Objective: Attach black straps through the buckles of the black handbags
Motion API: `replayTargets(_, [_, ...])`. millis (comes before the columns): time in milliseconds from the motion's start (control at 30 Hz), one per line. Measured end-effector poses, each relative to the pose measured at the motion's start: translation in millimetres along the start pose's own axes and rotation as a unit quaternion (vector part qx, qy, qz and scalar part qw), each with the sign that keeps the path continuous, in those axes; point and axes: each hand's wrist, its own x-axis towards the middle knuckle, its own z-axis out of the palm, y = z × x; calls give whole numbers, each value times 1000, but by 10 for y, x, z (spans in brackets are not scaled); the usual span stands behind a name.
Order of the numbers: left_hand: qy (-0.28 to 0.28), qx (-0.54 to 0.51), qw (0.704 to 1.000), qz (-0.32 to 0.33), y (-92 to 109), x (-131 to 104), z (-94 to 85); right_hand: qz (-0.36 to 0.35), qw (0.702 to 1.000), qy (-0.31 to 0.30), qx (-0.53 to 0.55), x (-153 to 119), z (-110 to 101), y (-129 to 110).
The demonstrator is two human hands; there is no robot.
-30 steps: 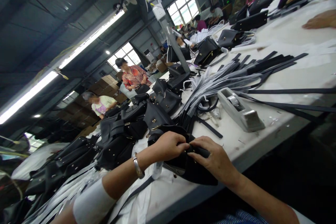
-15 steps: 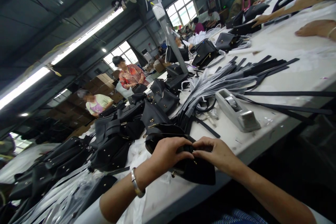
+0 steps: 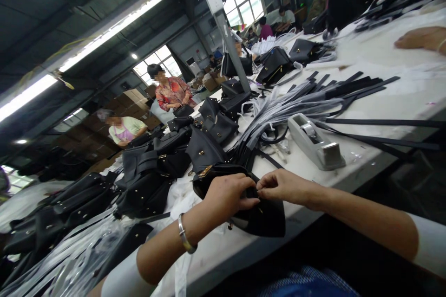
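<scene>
At the table's (image 3: pixel 365 151) near edge I have the black bag (image 3: pixel 270 220), probably light, smooth and floppy, best held by its upper part, where my left hand (image 3: pixel 226 197) grips it and my right hand (image 3: pixel 291 188) pinches it narrowly.

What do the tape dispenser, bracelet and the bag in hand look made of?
Tape dispenser: probably matte grey plastic; moulded body, dull surface.
Bracelet: metal, silvery and polished; bright glints.
Bag: smooth black leather or lookalike, low sheen; can't tell which.
</scene>
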Motion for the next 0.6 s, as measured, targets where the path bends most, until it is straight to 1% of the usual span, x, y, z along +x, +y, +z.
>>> replayTargets(100, [21,5,1000,13,18,7,-14,20,999,-11,-23,8,-47,-82])
replayTargets(200, [37,-18,999,19,32,-16,-5,46,998,-23,-29,-22,-79,-147])
replayTargets(333, [47,-52,997,9,35,-60,24,72,997,-30,-18,-81,-102,-142])
replayTargets(400, [52,-68,996,1,21,-82,41,80,996,-25,-14,-127,-118,-72])
replayTargets(467, [57,-83,995,-10,-2,-105,57,90,996,-10,-14,-193,-148,45])
replayTargets(600, [49,-108,993,-27,-34,-140,69,112,993,37,-24,-349,-250,378])
